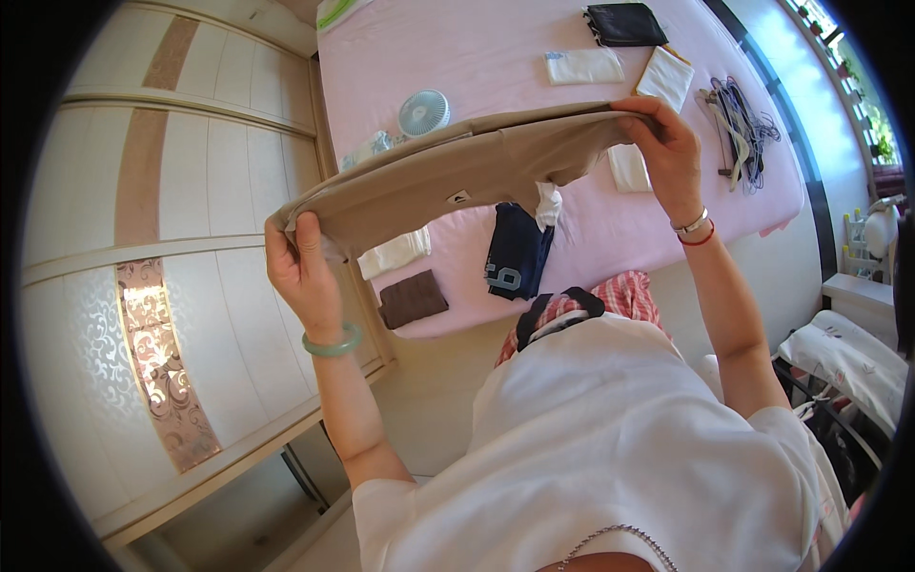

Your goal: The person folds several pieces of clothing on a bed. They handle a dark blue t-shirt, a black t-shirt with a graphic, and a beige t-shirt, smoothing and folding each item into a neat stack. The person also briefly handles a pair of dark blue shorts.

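1. Your left hand point(303, 272) is clamped on the left end of the tan garment point(457, 176), fingers curled over a bunched fold. That bunching looks like the weak spot: if the cloth slides through, that end could drop toward the floor beside the bed.
2. The garment hangs stretched in the air between both hands, above the near-left part of the bed point(591, 219) and touching nothing on it (a small label shows on its underside). Slack in the middle could sag onto the navy garment point(518, 253) below and drag it out of its fold.
3. Your right hand point(667, 153) pinches the right end, thumb under and fingers over the edge. The hold looks shallow, so a tug from the other side might pull it free.
4. The bed carries a pink sheet. Toward its left edge stand a small white fan point(423, 112) and a brown folded cloth point(412, 298); white folded cloths point(583, 66) and a black pouch point(624, 24) lie toward the far edge, a tangle of hangers point(742, 129) toward the right edge.
5. A pale panelled wardrobe point(172, 219) lines the left wall; windows run along the right.
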Demonstrator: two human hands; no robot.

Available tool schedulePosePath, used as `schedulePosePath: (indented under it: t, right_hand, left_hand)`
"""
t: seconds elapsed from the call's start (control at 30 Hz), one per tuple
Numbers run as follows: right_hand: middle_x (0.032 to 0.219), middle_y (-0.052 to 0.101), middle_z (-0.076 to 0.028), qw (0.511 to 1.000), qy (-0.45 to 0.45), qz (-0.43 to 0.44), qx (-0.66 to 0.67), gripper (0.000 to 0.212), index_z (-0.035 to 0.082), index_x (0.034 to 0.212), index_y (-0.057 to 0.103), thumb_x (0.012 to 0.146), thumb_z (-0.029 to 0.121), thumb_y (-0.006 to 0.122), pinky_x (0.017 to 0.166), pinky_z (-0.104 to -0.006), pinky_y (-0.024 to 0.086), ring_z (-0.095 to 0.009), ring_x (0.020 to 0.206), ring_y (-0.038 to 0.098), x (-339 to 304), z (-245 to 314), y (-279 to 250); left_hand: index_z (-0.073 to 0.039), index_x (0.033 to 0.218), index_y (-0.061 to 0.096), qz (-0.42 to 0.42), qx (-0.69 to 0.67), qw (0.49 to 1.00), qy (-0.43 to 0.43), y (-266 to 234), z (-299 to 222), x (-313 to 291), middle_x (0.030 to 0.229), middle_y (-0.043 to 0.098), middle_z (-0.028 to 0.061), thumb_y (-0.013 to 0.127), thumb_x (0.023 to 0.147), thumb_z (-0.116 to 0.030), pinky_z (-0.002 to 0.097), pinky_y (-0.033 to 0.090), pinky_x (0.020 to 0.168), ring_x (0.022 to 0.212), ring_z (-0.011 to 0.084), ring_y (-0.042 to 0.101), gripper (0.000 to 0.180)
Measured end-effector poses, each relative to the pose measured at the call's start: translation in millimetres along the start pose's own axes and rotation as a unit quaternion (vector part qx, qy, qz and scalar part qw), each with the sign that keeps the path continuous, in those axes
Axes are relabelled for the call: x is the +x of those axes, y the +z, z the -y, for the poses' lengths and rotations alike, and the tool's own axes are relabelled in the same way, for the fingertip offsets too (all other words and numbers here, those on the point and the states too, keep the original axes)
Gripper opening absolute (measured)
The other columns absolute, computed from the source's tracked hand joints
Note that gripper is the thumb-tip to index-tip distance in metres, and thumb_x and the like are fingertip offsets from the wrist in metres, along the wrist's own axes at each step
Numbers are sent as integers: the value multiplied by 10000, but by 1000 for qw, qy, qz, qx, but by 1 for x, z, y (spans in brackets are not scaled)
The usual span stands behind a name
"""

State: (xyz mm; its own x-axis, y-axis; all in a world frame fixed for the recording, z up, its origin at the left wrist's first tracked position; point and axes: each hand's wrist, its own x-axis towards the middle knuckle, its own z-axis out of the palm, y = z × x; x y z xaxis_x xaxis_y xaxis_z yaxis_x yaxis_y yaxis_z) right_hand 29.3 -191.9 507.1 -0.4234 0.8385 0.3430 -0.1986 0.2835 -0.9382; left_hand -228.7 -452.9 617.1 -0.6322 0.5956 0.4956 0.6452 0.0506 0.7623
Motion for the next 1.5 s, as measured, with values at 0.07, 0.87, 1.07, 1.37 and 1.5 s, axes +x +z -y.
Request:
schedulePosePath:
  t: [0.07, 0.87, 1.07, 1.37, 1.5]
  right_hand:
    - [967, 669, 15, 1000, 7, 4, 10, 162, 16, 1068, 680, 919, 17, 616, 799, -198, 485, -51, 884, 601, 0, -1, -2]
    - [1010, 680, 3, 997, 36, -19, 67, 178, 23, 1087, 672, 928, 99, 650, 822, -195, 471, -55, 915, 593, 4, 35, 33]
    - [1004, 678, 19, 994, 87, -34, 65, 179, 41, 1093, 680, 937, 122, 642, 810, -188, 473, -44, 901, 590, 8, 28, 13]
    - [996, 674, 30, 996, 79, -14, 43, 170, 45, 1083, 684, 934, 115, 645, 818, -182, 464, -31, 912, 581, 13, 33, 17]
    - [983, 671, 24, 999, 38, 5, -16, 159, 43, 1068, 686, 927, 105, 651, 804, -184, 468, -32, 907, 583, 19, 32, 25]
  left_hand:
    - [-23, 1021, 606, -1, -35, 999, -16, 6, -5, -1, 905, 569, -41, 583, 993, -186, 195, 386, 791, 840, 50, 467, 166]
    - [-32, 1233, 535, 124, -373, 908, -146, 77, -3, -74, 1107, 625, 54, 750, 836, -366, 331, 466, 899, 1026, 163, 587, 562]
    - [-38, 1249, 527, 228, -346, 898, -152, 83, 0, -81, 1130, 616, 53, 762, 822, -346, 332, 462, 911, 1044, 167, 580, 576]
    - [-48, 1273, 515, 273, -406, 856, -167, 60, 11, -62, 1165, 602, 52, 778, 802, -314, 333, 455, 928, 1071, 172, 569, 602]
    - [-52, 1283, 509, 162, -309, 929, -124, 93, 1, -82, 1181, 596, 51, 786, 793, -301, 333, 452, 936, 1083, 174, 564, 616]
